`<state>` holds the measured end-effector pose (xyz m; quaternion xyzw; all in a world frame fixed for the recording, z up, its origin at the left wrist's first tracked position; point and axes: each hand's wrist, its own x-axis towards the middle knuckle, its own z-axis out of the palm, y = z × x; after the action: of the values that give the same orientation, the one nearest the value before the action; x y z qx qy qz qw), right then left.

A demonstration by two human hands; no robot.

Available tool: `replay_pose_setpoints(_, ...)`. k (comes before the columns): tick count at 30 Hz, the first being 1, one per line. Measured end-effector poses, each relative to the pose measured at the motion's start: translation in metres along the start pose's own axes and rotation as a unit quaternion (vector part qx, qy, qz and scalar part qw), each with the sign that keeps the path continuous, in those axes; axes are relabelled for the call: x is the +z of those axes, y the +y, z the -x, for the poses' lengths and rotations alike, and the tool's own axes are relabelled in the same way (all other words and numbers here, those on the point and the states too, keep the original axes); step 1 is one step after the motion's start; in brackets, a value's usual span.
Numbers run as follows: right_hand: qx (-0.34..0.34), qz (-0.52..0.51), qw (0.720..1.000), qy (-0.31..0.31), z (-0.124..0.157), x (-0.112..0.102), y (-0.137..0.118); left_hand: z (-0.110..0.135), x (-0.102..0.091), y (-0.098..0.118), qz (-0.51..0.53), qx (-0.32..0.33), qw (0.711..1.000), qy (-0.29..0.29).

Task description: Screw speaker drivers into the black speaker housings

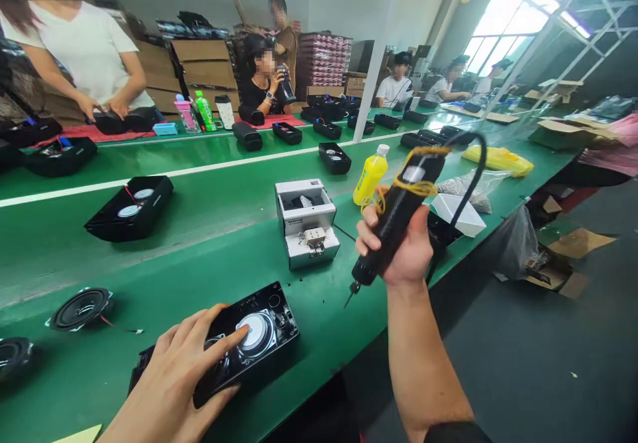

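Observation:
My right hand [401, 247] is wrapped round a black electric screwdriver [399, 214], its bit pointing down over the green table's front edge, its cable looping up behind. My left hand [174, 376] lies on a black speaker housing [249, 343] near the front edge, fingers spread, one fingertip on the silver speaker cone [256, 330]. The screwdriver tip hangs to the right of the housing, apart from it.
A grey screw feeder box [306, 220] stands behind the housing. A loose speaker driver [82, 308] lies at left, another housing [129, 209] farther back. A yellow bottle [369, 175] and a white tray [458, 214] are at right. Other people work across the green conveyor [209, 177].

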<state>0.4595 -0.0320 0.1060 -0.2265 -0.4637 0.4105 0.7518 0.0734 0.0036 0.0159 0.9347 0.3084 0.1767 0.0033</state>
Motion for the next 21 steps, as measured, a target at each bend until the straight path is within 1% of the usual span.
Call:
replay_pose_setpoints(3, -0.065, 0.041, 0.997, 0.016, -0.042, 0.016, 0.0, -0.006, 0.002, 0.007, 0.003, 0.003, 1.0, -0.008)
replay_pose_setpoints(5, -0.102, 0.054, 0.993, 0.023, -0.061, 0.028, 0.011, -0.01, 0.002, 0.011, 0.008, -0.009, 1.0, -0.009)
replay_pose_setpoints(7, -0.116, 0.07, 0.991, 0.021, -0.072, 0.035, 0.024, -0.012, 0.001, 0.012, 0.001, 0.007, 1.0, -0.013)
replay_pose_setpoints(10, -0.115, 0.088, 0.989, 0.026, -0.077, 0.039, 0.042, -0.012, 0.001, 0.012, -0.008, 0.026, 1.0, -0.015)
replay_pose_setpoints(13, -0.127, 0.098, 0.986, 0.038, -0.077, 0.038, 0.053, -0.01, 0.001, 0.011, 0.0, 0.016, 1.0, -0.016)
replay_pose_setpoints(17, -0.152, 0.128, 0.978, 0.067, -0.077, 0.036, 0.063, -0.008, 0.003, 0.01, 0.007, 0.016, 1.0, -0.019)
replay_pose_setpoints(21, -0.147, 0.154, 0.974, 0.074, -0.076, 0.035, 0.066, -0.009, 0.002, 0.012, 0.008, 0.02, 1.0, -0.017)
